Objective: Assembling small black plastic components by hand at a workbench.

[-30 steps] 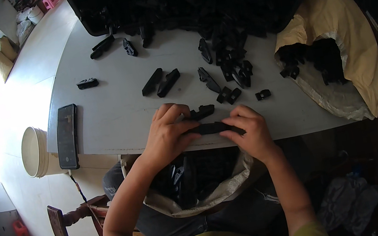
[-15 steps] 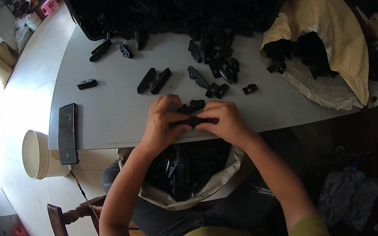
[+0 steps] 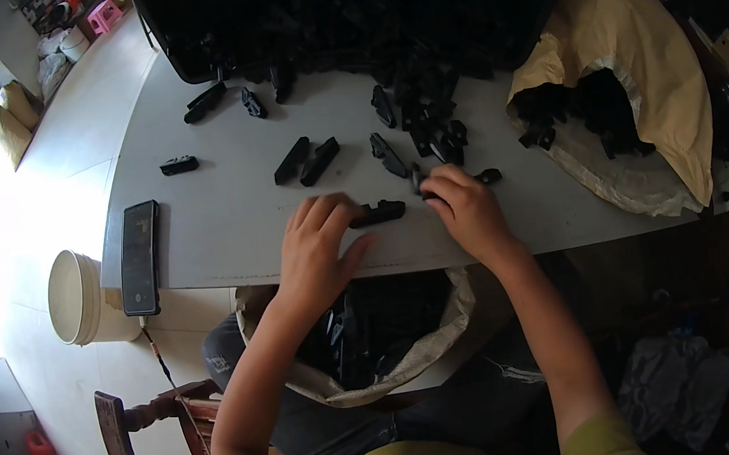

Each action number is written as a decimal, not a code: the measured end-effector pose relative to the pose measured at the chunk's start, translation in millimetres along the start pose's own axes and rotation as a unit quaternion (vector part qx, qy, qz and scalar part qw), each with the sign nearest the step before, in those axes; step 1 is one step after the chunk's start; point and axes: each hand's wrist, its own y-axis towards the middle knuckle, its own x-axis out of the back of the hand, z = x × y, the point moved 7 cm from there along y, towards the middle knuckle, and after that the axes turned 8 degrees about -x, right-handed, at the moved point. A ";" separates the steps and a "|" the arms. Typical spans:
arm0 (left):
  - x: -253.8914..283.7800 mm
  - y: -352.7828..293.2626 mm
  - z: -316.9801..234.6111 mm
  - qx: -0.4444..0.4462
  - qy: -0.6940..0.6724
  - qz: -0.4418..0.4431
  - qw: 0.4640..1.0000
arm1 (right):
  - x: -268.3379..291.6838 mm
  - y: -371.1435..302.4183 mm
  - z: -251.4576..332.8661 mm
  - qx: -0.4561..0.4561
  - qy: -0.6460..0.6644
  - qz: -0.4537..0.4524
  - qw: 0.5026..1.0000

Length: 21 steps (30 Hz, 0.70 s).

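Observation:
My left hand (image 3: 320, 243) rests at the table's front edge with its thumb spread away from its fingers. Those fingertips touch or nearly touch the end of a long black plastic piece (image 3: 381, 212) lying on the table. Farther right, my right hand (image 3: 471, 212) is closed at the fingertips on a small black plastic piece (image 3: 419, 181), slightly blurred and partly hidden. Another small black piece (image 3: 489, 176) lies just beyond that hand. Below the table edge, an open sack (image 3: 464, 303) at my lap holds many black plastic pieces (image 3: 381, 322).
Loose black pieces (image 3: 306, 162) lie across the grey table (image 3: 227, 222), heaped toward a large dark bin (image 3: 178, 56) at the back. A tan bag (image 3: 657, 88) of black parts lies right. A phone (image 3: 142, 257) with a cable is left, beside a white bucket (image 3: 70, 299).
My hands have come apart, and the black piece held between them is no longer there. My right hand has moved right to a small piece; my left thumb has spread open.

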 end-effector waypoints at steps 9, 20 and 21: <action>-19.3 -1.9 -1.0 -0.065 -0.032 0.076 0.994 | -8.7 -27.0 -22.0 -0.290 0.308 0.073 0.903; -18.5 -0.9 18.7 0.004 -0.167 0.068 0.984 | -2.6 -16.9 20.9 -0.058 0.100 0.127 0.985; -18.2 -0.3 20.0 0.005 -0.169 0.068 0.983 | -1.6 -17.0 20.4 -0.049 0.106 0.134 0.984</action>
